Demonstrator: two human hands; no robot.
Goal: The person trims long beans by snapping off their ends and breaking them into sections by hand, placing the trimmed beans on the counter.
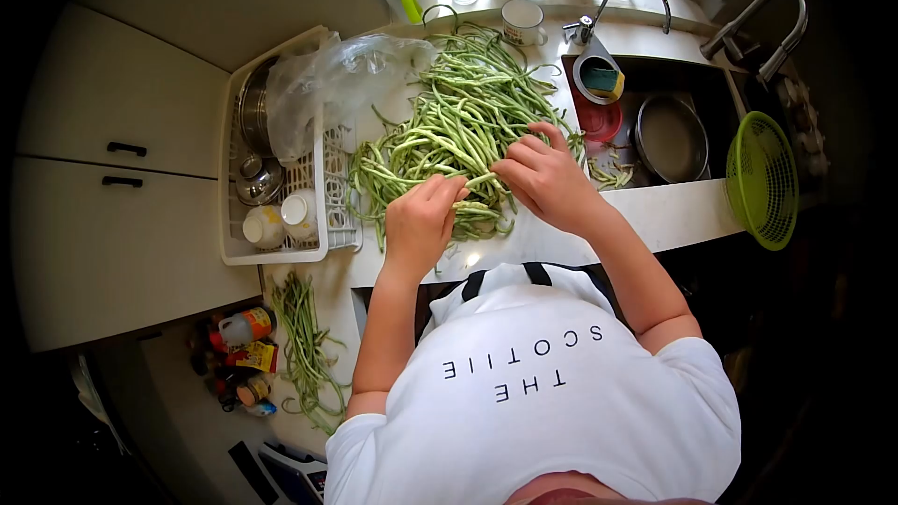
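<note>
A large heap of long green beans (458,112) covers the counter in front of me. At its near edge my left hand (421,223) is closed, thumb and fingers pinched on the end of a bean. My right hand (547,178) is closed too, gripping what looks like the same green bean (484,180) a little to the right. That bean spans the short gap between the hands, above the heap. Its ends are hidden in my fingers. A smaller bunch of long green beans (304,346) lies on the counter at the lower left.
A white dish rack (321,248) with a plastic bag (346,84) stands left. Right are the sink (720,98), holding a pan (672,138) and bean scraps (610,172), and a green colander (762,182) at its edge. A mug (522,21) stands behind the heap.
</note>
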